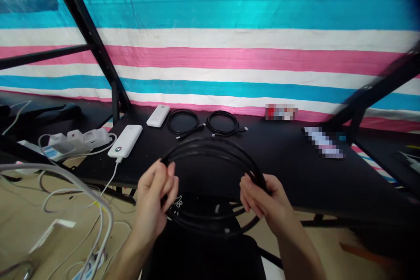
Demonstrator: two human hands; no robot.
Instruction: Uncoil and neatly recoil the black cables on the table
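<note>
Striped sheeting [249,59] closes off the far side of a black table [282,153]. Nearest, the held coil [259,176], black cable in several loops, is suspended between two hands at the table's near edge. The left hand [157,188] has its fingers curled round the coil's left side; the right hand [262,194] is closed on the opposite side. Looping is judged largely formed; no tie is observed, and blur prevents a check of the ends. Beyond, at left, a white power bank [125,141] has a lead plugged in. Farther back, a second power bank [158,116] lies near the left coil [192,131]. Beside that lies the right coil [226,133]. Both appear fully wound, their connectors exposed.
</note>
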